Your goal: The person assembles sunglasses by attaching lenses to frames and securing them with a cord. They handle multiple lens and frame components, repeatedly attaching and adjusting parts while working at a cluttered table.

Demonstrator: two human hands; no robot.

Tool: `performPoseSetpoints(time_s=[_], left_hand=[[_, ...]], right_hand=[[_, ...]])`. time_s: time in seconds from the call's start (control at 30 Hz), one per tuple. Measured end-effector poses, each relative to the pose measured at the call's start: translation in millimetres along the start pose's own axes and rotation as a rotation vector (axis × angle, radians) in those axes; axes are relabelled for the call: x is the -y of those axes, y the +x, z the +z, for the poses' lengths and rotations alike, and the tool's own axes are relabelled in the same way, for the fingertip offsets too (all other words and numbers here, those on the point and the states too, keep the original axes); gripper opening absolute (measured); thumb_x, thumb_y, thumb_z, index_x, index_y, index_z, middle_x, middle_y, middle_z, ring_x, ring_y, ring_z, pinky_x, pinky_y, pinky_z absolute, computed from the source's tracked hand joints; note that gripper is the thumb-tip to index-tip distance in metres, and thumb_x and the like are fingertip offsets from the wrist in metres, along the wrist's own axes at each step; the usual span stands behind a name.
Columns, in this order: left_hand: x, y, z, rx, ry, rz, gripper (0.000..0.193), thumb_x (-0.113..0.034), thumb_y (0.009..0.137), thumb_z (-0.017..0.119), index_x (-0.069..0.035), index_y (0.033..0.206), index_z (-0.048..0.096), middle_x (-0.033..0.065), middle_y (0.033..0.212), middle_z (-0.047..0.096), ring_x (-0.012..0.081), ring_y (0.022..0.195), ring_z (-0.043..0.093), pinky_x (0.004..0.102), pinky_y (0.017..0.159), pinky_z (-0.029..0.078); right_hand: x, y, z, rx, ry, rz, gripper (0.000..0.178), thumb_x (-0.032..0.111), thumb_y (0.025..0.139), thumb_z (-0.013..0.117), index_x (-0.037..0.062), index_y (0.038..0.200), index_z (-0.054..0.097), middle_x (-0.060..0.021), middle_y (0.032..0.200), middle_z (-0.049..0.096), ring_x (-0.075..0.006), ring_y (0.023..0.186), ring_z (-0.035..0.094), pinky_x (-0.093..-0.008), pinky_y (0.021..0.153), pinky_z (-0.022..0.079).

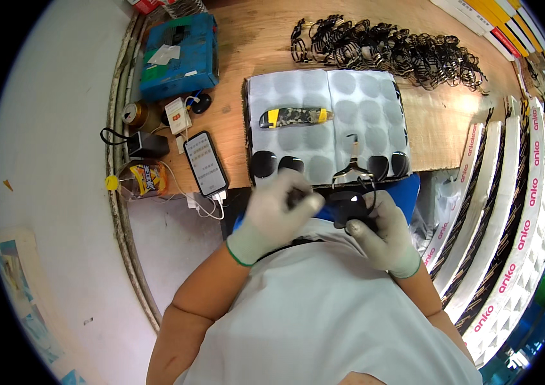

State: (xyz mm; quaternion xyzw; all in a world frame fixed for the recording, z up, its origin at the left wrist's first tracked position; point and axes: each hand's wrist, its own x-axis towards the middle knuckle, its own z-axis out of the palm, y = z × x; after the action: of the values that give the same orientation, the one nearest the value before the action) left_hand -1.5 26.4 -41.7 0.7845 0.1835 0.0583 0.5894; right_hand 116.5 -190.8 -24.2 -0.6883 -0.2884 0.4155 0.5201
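Observation:
My right hand [385, 234], in a white glove, is closed around a pair of sunglasses with a thin dark frame [353, 168] and a dark lens [351, 206]. One temple of the frame points up over the tray. My left hand [279, 212], gloved too, is curled just left of the glasses; a dark patch shows between its fingers, but I cannot make out what it is. Ahead lies a shallow tray lined with white paper [317, 79] showing rows of grey rounds. Loose dark lenses [264, 164] lie along its near edge, more lenses [400, 165] at its right corner.
On the tray rests a camouflage-patterned handle-like tool [296, 117] with yellow bands. Tangled dark spectacle frames [401, 51] are heaped behind. Left stand a blue box [179, 56], a phone [206, 163] on a cable, a can [134, 115] and a plastic jar [141, 179]. Long white boxes [510, 237] of frames stand right.

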Motion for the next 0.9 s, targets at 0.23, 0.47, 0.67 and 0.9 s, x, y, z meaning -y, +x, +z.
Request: performPoseSetpoints(time_s=[0.23, 0.47, 0.67, 0.9], left_hand=[[118.7, -1.2, -87.2, -0.484, 0.700, -0.510, 0.044, -0.035, 0.095, 0.062, 0.001, 0.120, 0.058, 0.0288, 0.114, 0.068, 0.0484, 0.101, 0.068, 0.0529, 0.090, 0.054], [68.6, -3.7, -76.8, -0.443, 0.296, -0.394, 0.040, -0.026, 0.094, 0.068, 0.000, 0.124, 0.062, 0.0234, 0.105, 0.073, 0.0322, 0.095, 0.074, 0.0398, 0.085, 0.057], [-19.9, -18.8, -16.1, 0.233, -0.716, -0.348, 0.037, -0.019, 0.099, 0.063, 0.001, 0.130, 0.062, 0.0057, 0.101, 0.069, 0.0115, 0.076, 0.062, 0.0286, 0.069, 0.054], [-27.1, -22.5, -11.4, 0.300, -0.858, -0.349, 0.032, -0.019, 0.101, 0.062, 0.004, 0.124, 0.065, 0.0063, 0.100, 0.068, 0.0092, 0.078, 0.060, 0.0255, 0.069, 0.053]], right_hand=[[14.6, 5.5, 9.6, -0.078, 0.127, 0.029, 0.024, 0.002, 0.100, 0.056, -0.0024, 0.122, 0.047, -0.0145, 0.115, 0.067, -0.0164, 0.100, 0.067, -0.0339, 0.093, 0.055], [7.3, 4.8, 15.5, -0.162, 0.093, -0.081, 0.023, 0.005, 0.097, 0.064, -0.0043, 0.116, 0.055, -0.0085, 0.092, 0.073, -0.0080, 0.080, 0.064, -0.0257, 0.072, 0.052], [21.4, 6.5, 19.9, 0.035, 0.263, 0.034, 0.016, 0.006, 0.097, 0.065, -0.0040, 0.108, 0.061, -0.0078, 0.090, 0.073, -0.0091, 0.076, 0.063, -0.0264, 0.070, 0.052], [28.7, 5.4, 5.9, 0.281, 0.301, 0.095, 0.028, 0.021, 0.105, 0.056, -0.0023, 0.115, 0.066, -0.0055, 0.092, 0.071, -0.0125, 0.079, 0.061, -0.0284, 0.073, 0.051]])
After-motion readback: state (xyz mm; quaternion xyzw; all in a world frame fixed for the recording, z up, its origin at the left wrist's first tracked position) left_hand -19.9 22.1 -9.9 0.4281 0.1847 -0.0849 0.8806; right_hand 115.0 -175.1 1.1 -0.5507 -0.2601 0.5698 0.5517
